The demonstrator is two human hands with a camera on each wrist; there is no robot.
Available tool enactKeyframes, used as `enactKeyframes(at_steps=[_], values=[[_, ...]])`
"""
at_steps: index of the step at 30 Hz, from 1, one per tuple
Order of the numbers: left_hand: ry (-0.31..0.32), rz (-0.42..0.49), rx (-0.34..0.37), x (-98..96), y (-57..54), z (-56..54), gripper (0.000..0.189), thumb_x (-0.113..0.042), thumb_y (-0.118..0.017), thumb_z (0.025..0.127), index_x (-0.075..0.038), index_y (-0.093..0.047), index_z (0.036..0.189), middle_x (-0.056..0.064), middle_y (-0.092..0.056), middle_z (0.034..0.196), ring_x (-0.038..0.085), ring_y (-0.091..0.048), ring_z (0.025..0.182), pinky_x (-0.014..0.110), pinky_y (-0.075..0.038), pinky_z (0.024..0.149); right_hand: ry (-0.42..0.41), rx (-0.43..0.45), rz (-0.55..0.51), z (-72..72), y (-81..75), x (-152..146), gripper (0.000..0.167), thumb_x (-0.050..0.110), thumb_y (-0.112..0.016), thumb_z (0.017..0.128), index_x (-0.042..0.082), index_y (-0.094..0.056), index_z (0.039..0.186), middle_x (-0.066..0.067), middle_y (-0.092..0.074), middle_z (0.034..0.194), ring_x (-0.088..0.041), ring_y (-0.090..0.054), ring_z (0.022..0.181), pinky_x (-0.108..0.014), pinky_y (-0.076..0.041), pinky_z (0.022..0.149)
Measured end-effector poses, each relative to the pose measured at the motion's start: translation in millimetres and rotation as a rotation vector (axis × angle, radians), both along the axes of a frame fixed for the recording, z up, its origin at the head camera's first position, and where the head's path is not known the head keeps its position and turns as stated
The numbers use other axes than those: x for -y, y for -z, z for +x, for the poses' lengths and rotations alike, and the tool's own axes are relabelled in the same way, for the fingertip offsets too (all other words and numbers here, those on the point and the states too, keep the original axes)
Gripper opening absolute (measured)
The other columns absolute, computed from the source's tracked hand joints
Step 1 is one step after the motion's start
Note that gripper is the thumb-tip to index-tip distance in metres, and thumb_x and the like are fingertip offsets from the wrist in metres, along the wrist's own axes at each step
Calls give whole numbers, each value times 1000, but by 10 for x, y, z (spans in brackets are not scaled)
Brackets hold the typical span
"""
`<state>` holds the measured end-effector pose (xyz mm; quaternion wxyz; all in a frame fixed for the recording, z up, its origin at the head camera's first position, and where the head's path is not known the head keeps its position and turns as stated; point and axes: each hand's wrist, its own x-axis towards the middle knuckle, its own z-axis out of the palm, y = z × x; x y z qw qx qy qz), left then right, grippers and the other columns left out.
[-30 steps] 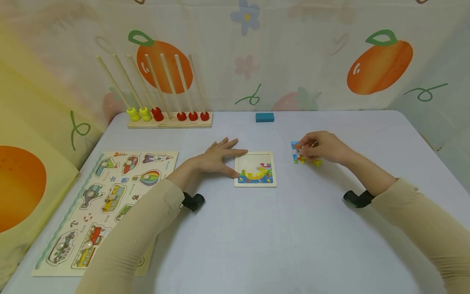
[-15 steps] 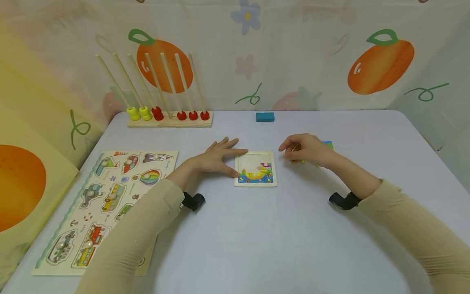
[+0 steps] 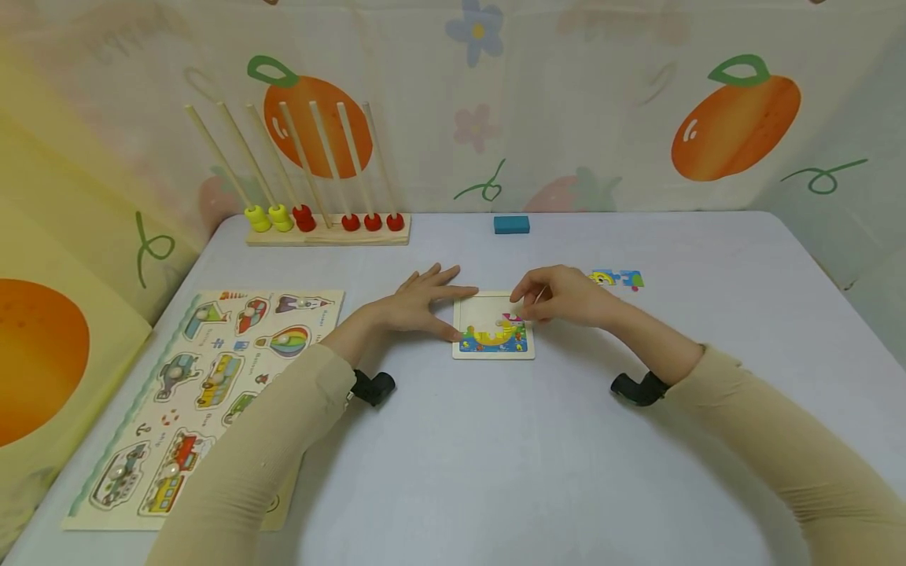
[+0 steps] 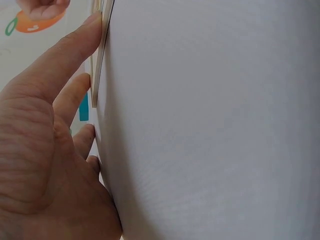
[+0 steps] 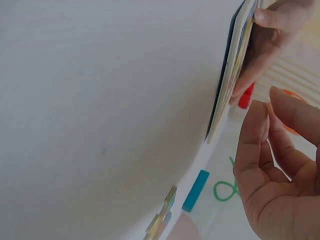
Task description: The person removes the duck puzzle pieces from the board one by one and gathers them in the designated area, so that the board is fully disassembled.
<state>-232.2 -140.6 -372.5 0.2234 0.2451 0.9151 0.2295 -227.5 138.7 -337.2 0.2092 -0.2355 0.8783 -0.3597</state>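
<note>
A small square wooden puzzle tray (image 3: 493, 356) lies mid-table, its lower part filled with blue and yellow pieces and a pink bit at right. My left hand (image 3: 421, 303) is spread at its left side, thumb and index finger touching the frame; in the left wrist view the thumb (image 4: 75, 47) lies along the tray's edge. My right hand (image 3: 562, 295) is over the tray's right side, thumb and fingertips pinched together on a puzzle piece that the fingers almost wholly hide. In the right wrist view these fingertips (image 5: 257, 112) sit close by the tray.
Loose puzzle pieces (image 3: 628, 279) lie behind the right hand. A blue block (image 3: 511, 226) and a bead-and-peg rack (image 3: 325, 236) stand along the back. A large vehicle puzzle board (image 3: 212, 377) lies at left, partly under the left forearm.
My right hand has moved left from the loose pieces to above the tray, uncovering pieces behind it. The left hand and the tray have stayed in place.
</note>
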Motion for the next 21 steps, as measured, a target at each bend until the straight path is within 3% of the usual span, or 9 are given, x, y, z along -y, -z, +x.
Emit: enactKeyframes(at_steps=[7, 11, 21], values=[[2, 2, 1, 3, -4, -1, 79, -48, -73, 80, -35, -39, 151, 2, -8, 170, 31, 8, 158, 58, 7, 126, -40, -6, 8, -4, 43, 66, 23, 10, -72, 87, 6, -69, 109, -8, -64, 88, -17, -60, 74, -24, -52, 69], [0, 9, 3, 6, -6, -1, 79, -47, -73, 80, -34, -40, 151, 2, -8, 170, 31, 8, 158, 58, 8, 126, -50, -18, 71, -1, 57, 102, 27, 13, -75, 83, 10, -69, 109, -5, -65, 91, -17, -59, 80, -25, -49, 72], [0, 0, -1, -2, -18, 10, 79, -47, -73, 80, -34, -39, 151, 2, -8, 170, 31, 8, 158, 58, 7, 126, -81, -28, 107, 37, 80, 138, 32, 8, -80, 77, 9, -68, 107, -7, -63, 90, -14, -56, 75, -23, -47, 71]])
